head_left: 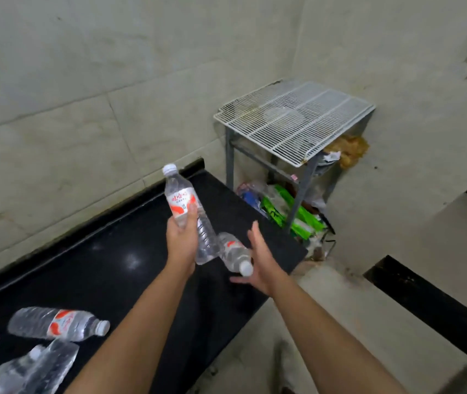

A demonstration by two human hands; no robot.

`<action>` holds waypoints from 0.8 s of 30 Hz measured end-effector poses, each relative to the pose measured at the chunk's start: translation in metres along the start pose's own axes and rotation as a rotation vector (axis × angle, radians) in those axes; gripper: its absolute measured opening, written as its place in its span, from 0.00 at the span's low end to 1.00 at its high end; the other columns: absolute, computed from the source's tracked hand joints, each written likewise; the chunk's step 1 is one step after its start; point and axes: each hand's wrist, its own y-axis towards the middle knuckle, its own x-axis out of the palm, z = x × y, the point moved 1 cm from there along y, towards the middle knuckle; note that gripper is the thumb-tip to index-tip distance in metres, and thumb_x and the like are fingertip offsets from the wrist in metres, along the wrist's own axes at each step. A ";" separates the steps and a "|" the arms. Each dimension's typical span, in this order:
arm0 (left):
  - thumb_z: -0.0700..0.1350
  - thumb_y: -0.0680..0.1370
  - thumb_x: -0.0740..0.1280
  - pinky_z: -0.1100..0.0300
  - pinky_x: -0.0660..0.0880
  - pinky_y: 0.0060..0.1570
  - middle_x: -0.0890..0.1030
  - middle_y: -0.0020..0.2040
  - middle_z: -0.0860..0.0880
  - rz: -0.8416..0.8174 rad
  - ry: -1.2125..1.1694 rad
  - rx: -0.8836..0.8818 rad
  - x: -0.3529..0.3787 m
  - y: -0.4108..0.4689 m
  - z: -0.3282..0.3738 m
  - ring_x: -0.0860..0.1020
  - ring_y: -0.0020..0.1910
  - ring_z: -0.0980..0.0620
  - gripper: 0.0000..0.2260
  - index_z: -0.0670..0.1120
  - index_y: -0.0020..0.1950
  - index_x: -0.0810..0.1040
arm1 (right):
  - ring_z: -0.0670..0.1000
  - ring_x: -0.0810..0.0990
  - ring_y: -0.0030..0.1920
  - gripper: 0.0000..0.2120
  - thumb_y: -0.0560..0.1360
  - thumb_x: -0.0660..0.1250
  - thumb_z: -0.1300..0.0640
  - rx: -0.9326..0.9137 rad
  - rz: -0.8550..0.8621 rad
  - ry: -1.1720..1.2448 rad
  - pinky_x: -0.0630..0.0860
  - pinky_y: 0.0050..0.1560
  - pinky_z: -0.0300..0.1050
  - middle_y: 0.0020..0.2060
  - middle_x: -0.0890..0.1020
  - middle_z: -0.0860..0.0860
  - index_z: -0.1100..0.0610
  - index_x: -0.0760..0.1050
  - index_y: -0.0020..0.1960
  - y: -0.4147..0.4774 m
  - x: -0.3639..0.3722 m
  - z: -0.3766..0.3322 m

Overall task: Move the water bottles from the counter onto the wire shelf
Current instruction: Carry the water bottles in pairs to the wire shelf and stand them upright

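Observation:
My left hand (182,240) is shut around the middle of a clear water bottle (179,194) with a red-and-white label, held tilted above the black counter (112,251), cap up. A second labelled bottle (233,253) lies just right of it, cap toward me. My right hand (260,263) is beside its cap end with fingers spread and thumb under the cap, not closed on it. Several more bottles (58,324) lie on the counter at the lower left. The white wire shelf (294,120) stands bare beyond the counter's far end.
The shelf rests on a grey metal frame (229,157) in the corner of tiled walls. Green packets (286,206) and rubbish sit under it. A black-edged ledge (425,302) runs at the right, with pale floor between it and the counter.

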 end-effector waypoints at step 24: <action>0.60 0.75 0.74 0.44 0.81 0.56 0.83 0.56 0.39 0.630 0.115 -0.163 0.020 -0.048 -0.073 0.84 0.53 0.44 0.28 0.39 0.62 0.77 | 0.64 0.61 0.76 0.54 0.70 0.78 0.40 -0.175 -0.255 -1.481 0.62 0.75 0.55 0.76 0.60 0.58 0.55 0.49 0.83 0.116 -0.103 0.031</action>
